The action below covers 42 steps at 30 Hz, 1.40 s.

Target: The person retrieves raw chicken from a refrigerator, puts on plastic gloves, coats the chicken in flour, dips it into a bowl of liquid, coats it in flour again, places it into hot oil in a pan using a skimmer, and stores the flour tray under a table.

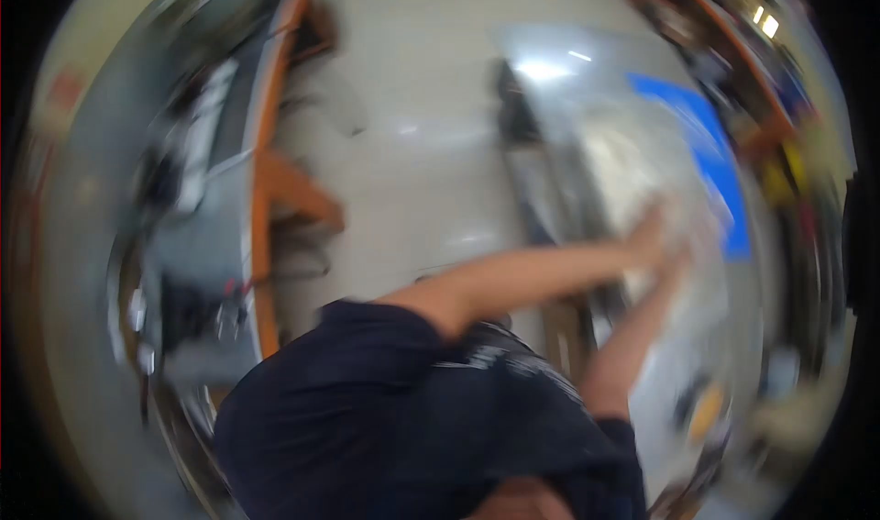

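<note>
Both my arms reach to the right over a shiny table (541,48). My left hand (649,231) and my right hand (676,259) are close together at a pale, crinkled sheet or bag (623,158). A bright blue flat piece (720,171) lies just beyond them. Motion blur smears the fingers of both hands, so what they touch or grip cannot be made out.
On the left stands a bench with an orange frame (266,181) and blurred items on top. Another orange-edged bench (747,66) is at the upper right. A round yellow-orange object (706,412) sits at the lower right.
</note>
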Motion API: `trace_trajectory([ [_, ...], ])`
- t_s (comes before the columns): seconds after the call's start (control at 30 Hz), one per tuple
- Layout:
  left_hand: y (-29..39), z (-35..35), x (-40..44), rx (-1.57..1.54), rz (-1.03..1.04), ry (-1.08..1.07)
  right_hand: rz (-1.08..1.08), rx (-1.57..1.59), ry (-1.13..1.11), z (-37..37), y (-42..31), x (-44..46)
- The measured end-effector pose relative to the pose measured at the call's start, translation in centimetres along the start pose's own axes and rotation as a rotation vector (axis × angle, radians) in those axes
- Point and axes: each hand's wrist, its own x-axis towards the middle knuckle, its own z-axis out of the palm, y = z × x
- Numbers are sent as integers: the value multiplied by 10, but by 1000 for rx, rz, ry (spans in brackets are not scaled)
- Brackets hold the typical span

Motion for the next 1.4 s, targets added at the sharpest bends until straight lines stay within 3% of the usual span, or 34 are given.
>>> trace_trajectory([
  [0.13, -37, 34, 52, 139, 88, -25, 321, 586, -168, 20, 18, -1],
  [0.17, -37, 24, 58, 111, 120, -112, 382, 653, -153, 20, 17, -7],
  [0.23, -62, 49, 82, 236, 246, -59, 468, 744, -118, 24, 21, -12],
  [0.33, -74, 22, 102, 232, 244, -46, 535, 805, -101, 41, 3, -23],
  [0.43, -99, 9, 139, 227, 282, 107, 586, 851, -94, 69, -19, -20],
  [0.53, -87, -45, 159, 337, 273, -98, 604, 875, -15, 80, -38, -22],
  [0.63, -96, -30, 177, 354, 209, -263, 718, 732, 184, 89, -63, -35],
  [0.7, -75, -41, 172, 402, 183, -485, 769, 684, 242, 75, -62, -51],
  [0.73, -116, 39, 151, 440, 279, -209, 718, 645, 204, 58, -70, -69],
  [0.77, -94, 9, 157, 455, 197, -490, 667, 522, 205, 59, -121, -74],
  [0.8, -88, -7, 162, 519, 261, -517, 596, 224, 148, 60, -147, -85],
  [0.87, -101, 4, 161, 567, 388, -510, 759, 407, 196, 52, -214, -101],
  [0.97, -104, -6, 189, 664, 463, -711, 1244, 1058, 677, 53, -180, -146],
  [1.03, -90, -39, 201, 447, 461, -1004, 1503, 1407, 986, 63, -156, -183],
  [1.13, -82, -88, 221, 80, 481, -1028, 1480, 1443, 1056, 84, -131, -171],
  [1.17, -77, -124, 232, -10, 466, -1010, 1336, 1471, 1035, 96, -130, -164],
  [1.27, -75, -206, 269, 56, 349, -958, 1112, 1413, 978, 113, -108, -131],
  [1.4, -91, -282, 272, 162, 194, -694, 1112, 1438, 1123, 115, -86, -135],
])
